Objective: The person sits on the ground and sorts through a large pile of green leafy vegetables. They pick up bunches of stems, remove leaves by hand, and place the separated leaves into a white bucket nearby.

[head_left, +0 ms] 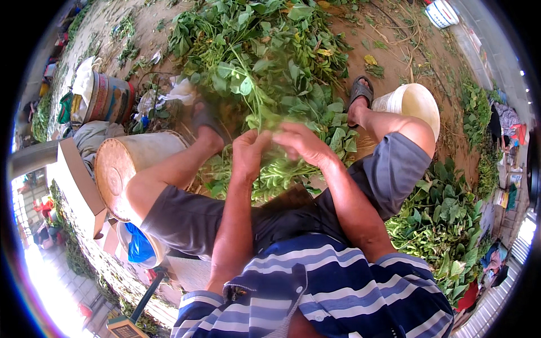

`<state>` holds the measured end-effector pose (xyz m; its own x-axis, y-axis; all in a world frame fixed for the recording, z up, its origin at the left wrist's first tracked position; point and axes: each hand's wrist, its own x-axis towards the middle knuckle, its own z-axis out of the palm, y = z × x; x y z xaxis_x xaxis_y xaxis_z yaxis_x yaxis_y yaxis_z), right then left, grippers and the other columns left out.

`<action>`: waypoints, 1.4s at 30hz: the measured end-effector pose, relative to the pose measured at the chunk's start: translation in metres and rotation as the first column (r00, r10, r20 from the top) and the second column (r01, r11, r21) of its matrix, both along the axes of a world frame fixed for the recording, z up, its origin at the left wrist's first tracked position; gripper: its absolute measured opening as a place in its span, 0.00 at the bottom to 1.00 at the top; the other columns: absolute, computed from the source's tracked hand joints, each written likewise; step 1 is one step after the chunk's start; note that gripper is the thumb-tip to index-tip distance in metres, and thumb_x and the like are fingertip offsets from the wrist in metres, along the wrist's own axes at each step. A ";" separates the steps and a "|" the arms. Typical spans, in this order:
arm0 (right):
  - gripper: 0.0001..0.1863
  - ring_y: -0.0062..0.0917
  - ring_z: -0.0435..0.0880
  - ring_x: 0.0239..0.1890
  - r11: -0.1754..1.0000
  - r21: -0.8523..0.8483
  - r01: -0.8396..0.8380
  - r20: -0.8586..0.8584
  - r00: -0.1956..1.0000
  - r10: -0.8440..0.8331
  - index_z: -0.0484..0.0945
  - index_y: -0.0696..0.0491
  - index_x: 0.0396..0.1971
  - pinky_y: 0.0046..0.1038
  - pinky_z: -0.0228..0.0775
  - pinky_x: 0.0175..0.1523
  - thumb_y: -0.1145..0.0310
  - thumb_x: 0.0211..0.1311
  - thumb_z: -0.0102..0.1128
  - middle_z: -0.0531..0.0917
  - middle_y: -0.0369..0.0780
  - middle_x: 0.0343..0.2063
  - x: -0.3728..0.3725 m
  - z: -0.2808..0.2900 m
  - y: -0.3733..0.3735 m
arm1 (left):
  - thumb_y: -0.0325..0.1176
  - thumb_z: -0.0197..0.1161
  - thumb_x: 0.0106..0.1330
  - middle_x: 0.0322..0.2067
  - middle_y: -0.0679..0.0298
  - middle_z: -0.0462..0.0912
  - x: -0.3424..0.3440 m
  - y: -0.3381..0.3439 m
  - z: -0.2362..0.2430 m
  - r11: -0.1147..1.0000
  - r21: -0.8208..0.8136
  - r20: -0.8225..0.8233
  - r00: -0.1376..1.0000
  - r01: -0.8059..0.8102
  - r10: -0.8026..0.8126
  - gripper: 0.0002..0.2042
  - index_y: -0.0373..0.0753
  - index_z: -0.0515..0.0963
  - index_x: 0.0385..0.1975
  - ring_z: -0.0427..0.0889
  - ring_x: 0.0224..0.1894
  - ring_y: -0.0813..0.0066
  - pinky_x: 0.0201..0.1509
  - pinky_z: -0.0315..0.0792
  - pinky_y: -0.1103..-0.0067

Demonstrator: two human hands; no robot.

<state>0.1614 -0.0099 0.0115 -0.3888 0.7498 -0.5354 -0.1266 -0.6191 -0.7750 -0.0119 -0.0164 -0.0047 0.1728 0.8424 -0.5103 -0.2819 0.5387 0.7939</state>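
Observation:
My left hand (248,153) is closed around a leafy green bean plant (256,93), which looks like soybean. The plant's stem rises away from the fist toward the far side. Beside it, level with the left fist, my right hand (302,142) is at the plant's lower pods; its fingers are smeared by motion, so what they grip cannot be made out. Loose green pods (279,173) lie beneath both hands, between my legs. Beyond the hands spreads a large heap of cut bean plants (265,48).
A white bucket (420,107) lies tipped by my right knee. An upturned pale bucket (115,177) stands by my left knee, near a cardboard box (79,188) and a bucket with a blue bag (139,245). More cut plants (439,219) lie at the right. A striped bucket (110,98) stands far left.

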 end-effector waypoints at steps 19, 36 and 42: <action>0.12 0.11 0.63 0.17 0.971 0.239 0.016 0.243 0.967 -0.076 0.80 0.59 0.36 0.17 0.55 0.21 0.71 0.59 0.48 0.73 0.30 0.19 -0.008 -0.015 0.000 | 0.36 0.63 0.66 0.33 0.68 0.80 0.003 0.001 0.007 0.973 -0.162 0.188 0.963 -0.163 0.192 0.11 0.38 0.78 0.44 0.77 0.29 0.79 0.29 0.73 0.79; 0.16 0.27 0.81 0.33 0.908 0.404 0.111 0.266 0.936 -0.232 0.80 0.60 0.44 0.28 0.72 0.40 0.65 0.62 0.60 0.84 0.43 0.33 -0.025 -0.026 0.006 | 0.31 0.60 0.68 0.32 0.69 0.80 0.000 0.005 -0.005 0.943 -0.215 0.403 0.857 -0.253 0.322 0.06 0.41 0.77 0.41 0.74 0.27 0.85 0.30 0.70 0.85; 0.14 0.19 0.78 0.29 0.948 0.308 0.079 0.451 0.865 -0.218 0.82 0.61 0.37 0.23 0.69 0.35 0.65 0.61 0.60 0.83 0.37 0.27 -0.010 -0.015 0.002 | 0.41 0.53 0.74 0.33 0.71 0.80 0.003 0.005 0.004 0.964 0.057 0.008 0.966 -0.260 0.260 0.15 0.35 0.78 0.47 0.73 0.30 0.85 0.35 0.69 0.85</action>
